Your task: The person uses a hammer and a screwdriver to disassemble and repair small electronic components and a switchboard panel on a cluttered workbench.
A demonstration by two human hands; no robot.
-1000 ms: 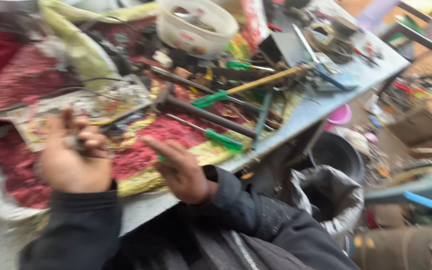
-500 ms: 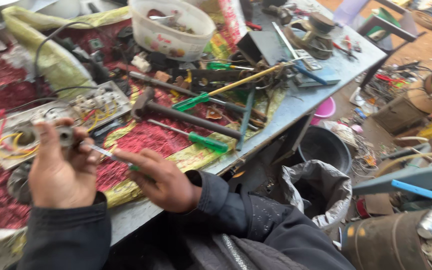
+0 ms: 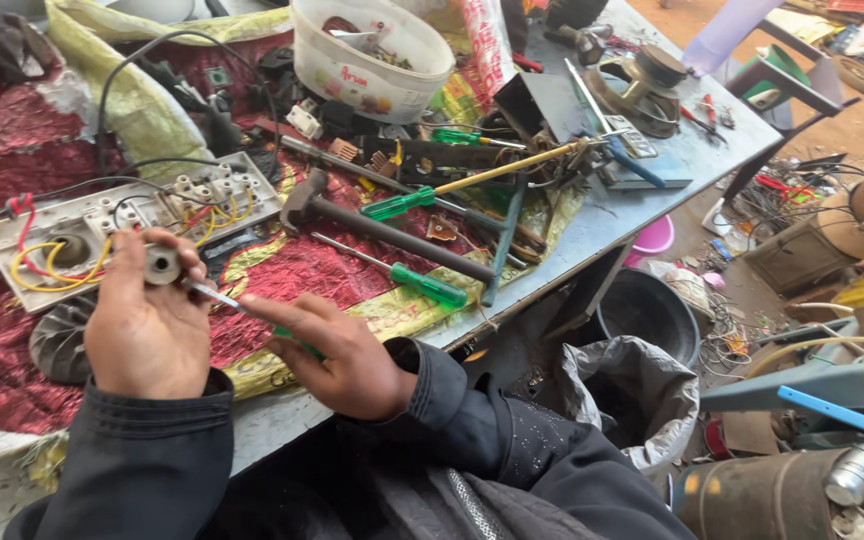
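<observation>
Cluttered workbench [image 3: 652, 190] | left hand [image 3: 147, 325] clenched on small round metal part [image 3: 163, 265] | right hand [image 3: 337, 350] grasping green-handled screwdriver [image 3: 214, 296], tip at part | hammer [image 3: 372, 225] beyond.

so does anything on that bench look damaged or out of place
Yes. The white switch panel lies open on the red cloth, its yellow and red wires loose and exposed. A hammer and green-handled screwdrivers lie scattered at angles, and clutter spreads onto the ground.
</observation>
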